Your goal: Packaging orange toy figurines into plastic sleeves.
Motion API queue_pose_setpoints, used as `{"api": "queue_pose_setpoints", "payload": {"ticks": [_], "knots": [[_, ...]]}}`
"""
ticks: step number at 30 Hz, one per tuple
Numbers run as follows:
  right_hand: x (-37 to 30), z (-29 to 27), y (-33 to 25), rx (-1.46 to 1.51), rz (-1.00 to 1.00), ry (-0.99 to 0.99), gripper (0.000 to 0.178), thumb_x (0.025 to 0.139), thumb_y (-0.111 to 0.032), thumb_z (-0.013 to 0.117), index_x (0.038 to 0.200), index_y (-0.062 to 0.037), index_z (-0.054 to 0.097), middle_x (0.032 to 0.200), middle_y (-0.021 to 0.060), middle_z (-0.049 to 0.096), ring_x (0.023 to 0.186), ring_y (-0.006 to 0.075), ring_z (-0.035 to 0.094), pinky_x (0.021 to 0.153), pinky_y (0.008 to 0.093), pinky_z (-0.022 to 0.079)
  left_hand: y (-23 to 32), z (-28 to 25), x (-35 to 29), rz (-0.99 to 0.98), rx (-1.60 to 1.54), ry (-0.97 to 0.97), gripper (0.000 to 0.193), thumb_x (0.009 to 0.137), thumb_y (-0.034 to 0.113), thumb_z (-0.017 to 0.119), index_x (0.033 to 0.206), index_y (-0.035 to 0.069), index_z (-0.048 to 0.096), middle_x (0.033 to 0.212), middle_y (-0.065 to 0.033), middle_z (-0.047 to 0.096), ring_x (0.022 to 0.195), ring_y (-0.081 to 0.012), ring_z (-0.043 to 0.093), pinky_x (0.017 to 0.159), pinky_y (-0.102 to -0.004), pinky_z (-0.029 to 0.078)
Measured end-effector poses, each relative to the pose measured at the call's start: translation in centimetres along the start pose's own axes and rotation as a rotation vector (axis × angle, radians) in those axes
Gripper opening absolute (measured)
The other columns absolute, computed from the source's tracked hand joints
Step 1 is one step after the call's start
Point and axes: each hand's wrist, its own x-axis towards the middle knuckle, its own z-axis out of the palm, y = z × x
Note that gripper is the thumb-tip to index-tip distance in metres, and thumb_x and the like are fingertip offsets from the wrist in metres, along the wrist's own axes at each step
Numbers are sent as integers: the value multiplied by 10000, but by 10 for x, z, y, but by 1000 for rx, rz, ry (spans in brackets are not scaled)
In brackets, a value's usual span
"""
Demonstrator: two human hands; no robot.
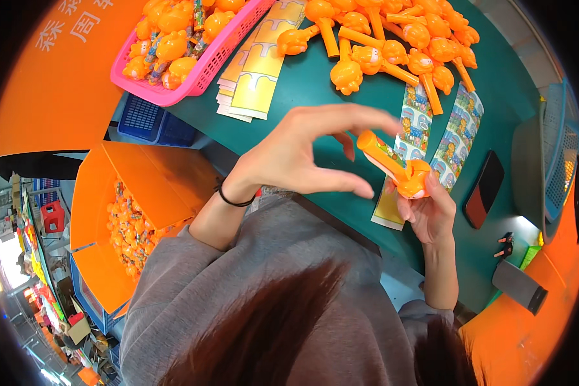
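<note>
Two bare hands meet over the green table [341,83], close to its near edge. The right hand [431,212] is closed around the round head of an orange toy [399,167], a small plastic figure on a long straight handle, and holds it up with the handle slanting toward the left hand. A strip of printed sticker runs along that handle. The left hand [302,154] is open and curved like a claw, fingers spread, hovering just beside the handle's tip; whether a fingertip actually touches it is hard to tell from this angle.

Judging by its look, the toy is light, hollow and stiff, with a smooth and probably slippery skin. The bulky head gives the surest hold, leaving the thin handle free.

Beyond the hands lies a pile of orange toys [392,38] of the same kind, with sticker sheets [457,135] beside it, a stack of yellow cards [257,71] and a pink basket [193,45] filled with more toys. A dark phone [484,188] rests at the right.
</note>
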Motion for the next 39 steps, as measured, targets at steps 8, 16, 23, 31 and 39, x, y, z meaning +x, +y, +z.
{"api": "queue_pose_setpoints", "payload": {"ticks": [8, 16, 23, 31, 39], "knots": [[-2, 9, -4, -36, 1, -5, 496, 934, -354, 519, 1192, 70, 527, 973, 219, 641, 596, 128, 577, 553, 225, 462, -17, 14, 6, 126, 22, 27, 229, 702, -10, 793, 919, 17, 723, 940, -102, 722, 879, -211, 706, 787, -298, 565], [2, 17, -2, -411, -116, 183, 502, 886, -293, 593, 1229, 69, 533, 916, 154, 650, 631, 125, 608, 544, 215, 466, -16, 24, 5, -285, -118, 70, 190, 804, 68, 738, 983, 8, 718, 940, -119, 720, 843, -138, 692, 702, -263, 567], [1, 18, 3, -532, -250, 95, 535, 876, -162, 626, 1327, 60, 443, 1080, 137, 613, 871, 179, 624, 819, 300, 495, -13, 5, -8, -212, 151, 106, 214, 862, 161, 688, 1043, 47, 710, 871, -138, 709, 766, -166, 677, 669, -289, 511], [-18, 40, -12, -1753, -325, -113, 912, 617, -418, 841, 1363, -67, 450, 1469, 197, 325, 1389, 425, 233, 1133, 551, 144, -5, -185, 30, 194, 1210, 735, 296, 952, 185, 506, 1179, 9, 579, 1064, -177, 642, 1042, -361, 581, 898, -443, 459], [-47, 13, 49, -1775, -418, 45, 748, 758, -225, 769, 1376, 24, 428, 1461, 255, 353, 1365, 450, 313, 1094, 488, 314, 20, -47, -11, -214, 455, 211, 253, 927, 219, 598, 1065, 15, 657, 1020, -154, 685, 962, -293, 658, 818, -360, 516]]}}
